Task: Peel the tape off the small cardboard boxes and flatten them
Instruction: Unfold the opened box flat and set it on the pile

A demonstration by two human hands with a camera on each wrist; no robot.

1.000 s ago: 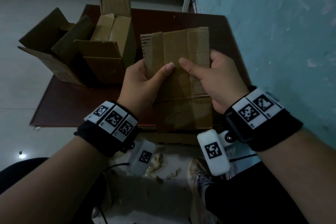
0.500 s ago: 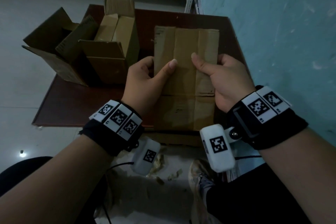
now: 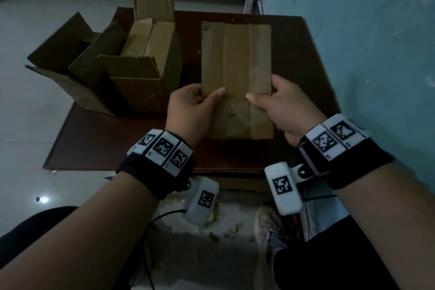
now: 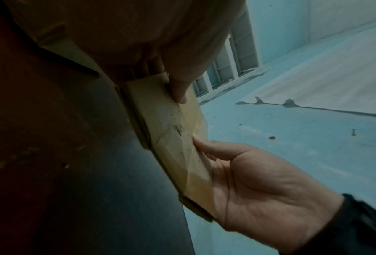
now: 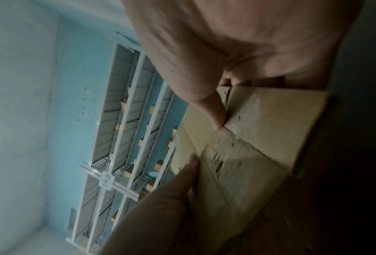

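- Teal wall (image 3: 367,54) flanks my brown worktop (image 3: 117,143); open boxes (image 3: 131,73) stand at its left.
- My left hand (image 3: 188,113) and right hand (image 3: 287,106) pinch the flat box (image 3: 236,61) over the worktop, thumbs on top.

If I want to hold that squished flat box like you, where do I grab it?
Grab the flattened box by its two long side edges, near the end closest to you, one hand from each side: left hand, right hand. It is thin and flat, so a thumb on top and fingers underneath pinch it easily.
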